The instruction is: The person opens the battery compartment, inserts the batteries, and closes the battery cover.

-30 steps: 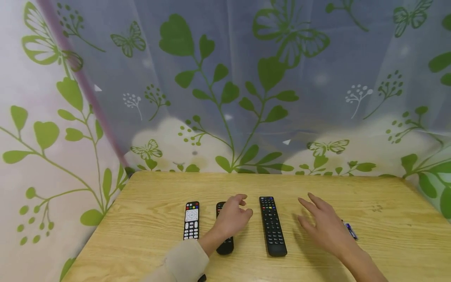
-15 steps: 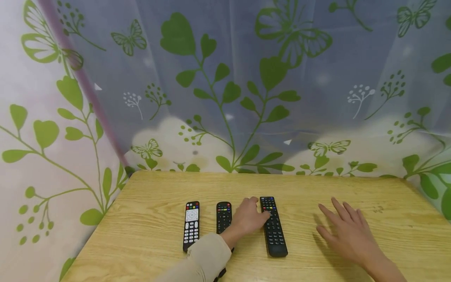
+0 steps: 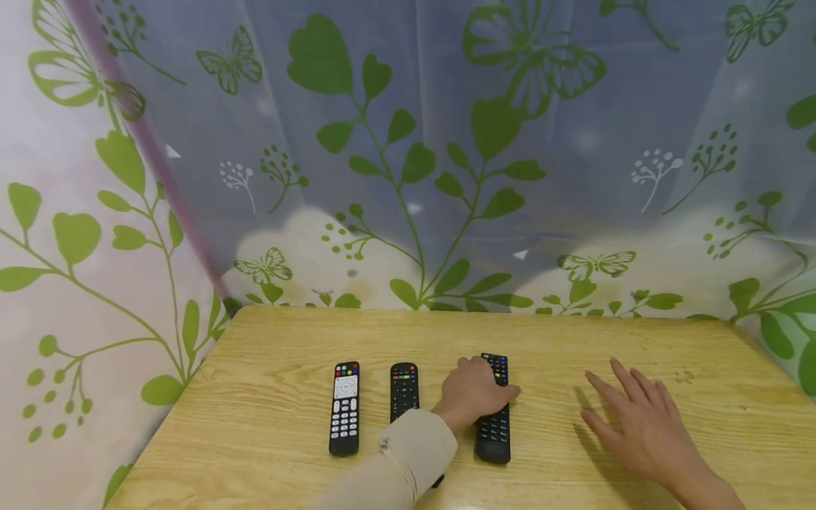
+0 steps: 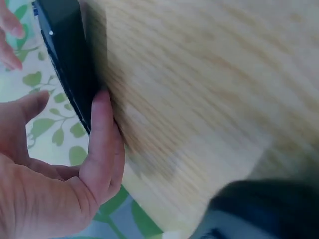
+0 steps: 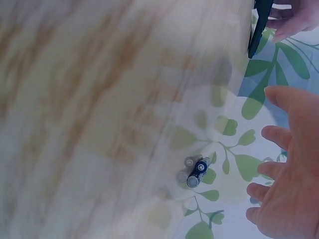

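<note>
The table (image 3: 268, 397) runs back to a curtain (image 3: 382, 234) printed with green leaves and butterflies, which also hangs past its left edge. Leftmost on it lies the white-keyed remote (image 3: 345, 407), keys up, its coloured buttons towards the far edge, well in from the left edge. Next to the right comes the middle remote (image 3: 404, 388), black, also pointing at the far edge, its near part covered by a pale sleeve (image 3: 414, 453).

Out of that sleeve reaches the left hand (image 3: 474, 393), lying across the right remote (image 3: 493, 432). Its fingers are bent, with fingertips against the long side of the remote; the thumb stretches out over the keys, and the left wrist view shows a gap between thumb and remote, so the hand is loosely spread around it. The right remote is black, keys up, near the middle of the table, its far end nearest the far edge.

Further right, towards the right edge, the right hand (image 3: 650, 432) hangs over the table, fingers spread and nearly straight, holding nothing. Batteries (image 5: 198, 172) stand out in the right wrist view, on the table near that hand and apart from its fingers
</note>
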`<action>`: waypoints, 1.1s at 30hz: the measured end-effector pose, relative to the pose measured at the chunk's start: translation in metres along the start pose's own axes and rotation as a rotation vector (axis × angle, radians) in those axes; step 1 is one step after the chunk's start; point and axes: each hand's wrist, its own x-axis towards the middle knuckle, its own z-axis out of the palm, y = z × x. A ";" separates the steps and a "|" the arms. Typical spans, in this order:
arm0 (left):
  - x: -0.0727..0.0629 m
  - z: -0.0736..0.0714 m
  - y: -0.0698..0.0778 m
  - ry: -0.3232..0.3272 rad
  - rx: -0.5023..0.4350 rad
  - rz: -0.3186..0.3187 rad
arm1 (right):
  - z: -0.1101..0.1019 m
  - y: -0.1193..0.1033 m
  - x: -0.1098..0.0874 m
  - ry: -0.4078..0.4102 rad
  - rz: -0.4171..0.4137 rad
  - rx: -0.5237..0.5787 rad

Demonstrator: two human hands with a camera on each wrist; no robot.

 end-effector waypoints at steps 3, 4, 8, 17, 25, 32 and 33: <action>0.002 0.004 0.004 0.012 0.077 0.020 | 0.000 0.000 0.000 0.010 -0.005 0.001; 0.003 0.005 0.005 0.020 0.101 0.032 | 0.000 -0.001 0.000 0.013 -0.006 0.003; 0.004 0.007 0.007 0.043 0.189 0.089 | 0.000 -0.002 -0.001 0.020 -0.008 0.011; 0.007 0.009 0.012 0.043 0.285 0.087 | 0.001 -0.001 -0.005 0.025 -0.010 -0.005; 0.009 0.008 0.013 0.043 0.285 0.095 | 0.002 0.001 -0.006 0.028 -0.010 -0.013; 0.013 0.007 0.007 0.041 0.254 0.081 | 0.003 0.000 -0.007 0.033 -0.007 -0.015; 0.014 0.006 0.004 0.036 0.213 0.082 | 0.003 0.000 -0.007 0.038 -0.009 -0.011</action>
